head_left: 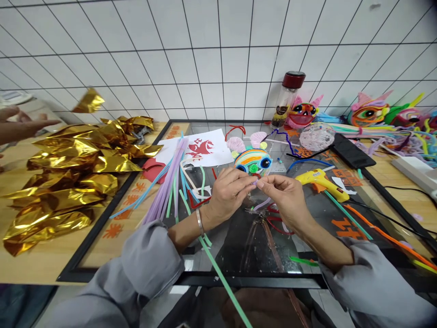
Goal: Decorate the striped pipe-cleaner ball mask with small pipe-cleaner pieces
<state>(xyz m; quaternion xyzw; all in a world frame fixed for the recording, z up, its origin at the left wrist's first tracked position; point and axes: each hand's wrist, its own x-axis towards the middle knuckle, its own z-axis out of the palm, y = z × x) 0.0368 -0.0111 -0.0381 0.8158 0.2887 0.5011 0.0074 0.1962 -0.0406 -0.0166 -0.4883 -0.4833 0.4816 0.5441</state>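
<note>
My left hand (227, 193) and my right hand (285, 196) meet over the glass-topped board. Between their pinched fingertips is a light purple pipe cleaner (262, 205), mostly hidden, with a strand trailing below. Just behind the fingers sits a striped animal-head craft (251, 159) with large blue-black eyes and pink ears; my fingers hide its lower part. Red-handled scissors (280, 225) lie beneath my hands. To the left, a bundle of purple pipe cleaners (167, 182) rests with green and blue ones. A yellow glue gun (316, 180) lies beyond my right hand.
Gold foil pieces (64, 191) pile up at left, where another person's hand (23, 120) reaches in. White paper with a red print (218, 148), a phone (353, 150) and a lidded bottle (286, 102) sit farther back. More animal heads (370, 109) line the wall.
</note>
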